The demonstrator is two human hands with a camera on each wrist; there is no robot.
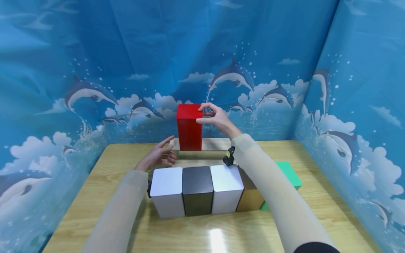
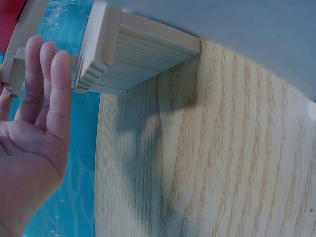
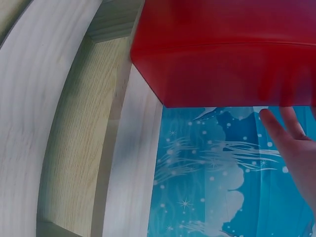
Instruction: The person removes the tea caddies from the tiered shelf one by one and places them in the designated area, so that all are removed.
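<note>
A tall red box (image 1: 190, 130) stands upright on the back rail of a pale wooden stepped rack (image 1: 216, 144). My right hand (image 1: 216, 118) is at the box's right side, its thumb and fingers against the upper right edge but not wrapped round it. The right wrist view has the fingers (image 3: 274, 126) at the side of the same box. Low on the left, my left hand (image 1: 158, 154) is beside the rack's end, palm turned inward and holding nothing. In the left wrist view its fingers (image 2: 60, 94) extend close to the wood.
In front of the rack stands a row of boxes: a white box (image 1: 167, 191), a dark grey box (image 1: 197, 189), a second white box (image 1: 226, 189), a brown box (image 1: 250, 196) and a green box (image 1: 289, 174). My right forearm passes over the row's right end. Dolphin-print curtains (image 1: 190, 52) enclose the wooden table (image 1: 110, 168).
</note>
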